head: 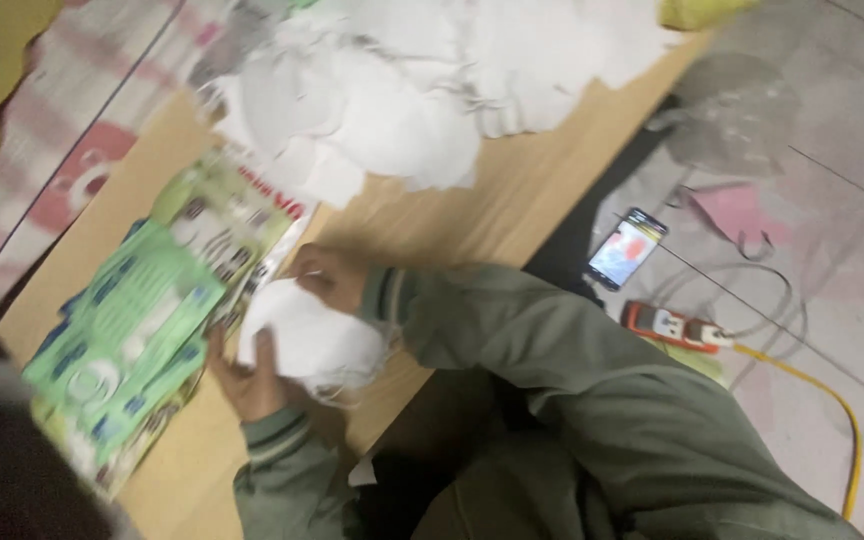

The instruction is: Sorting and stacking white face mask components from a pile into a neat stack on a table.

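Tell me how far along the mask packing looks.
Done: nothing clearly; green printed packets lie stacked on the wooden board. In hand: left hand and right hand hold one white cup-shaped mask. Left: a heap of loose white masks behind.

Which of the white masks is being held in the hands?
The single white mask at the table's near edge, gripped by left hand and right hand; the others lie piled farther back.
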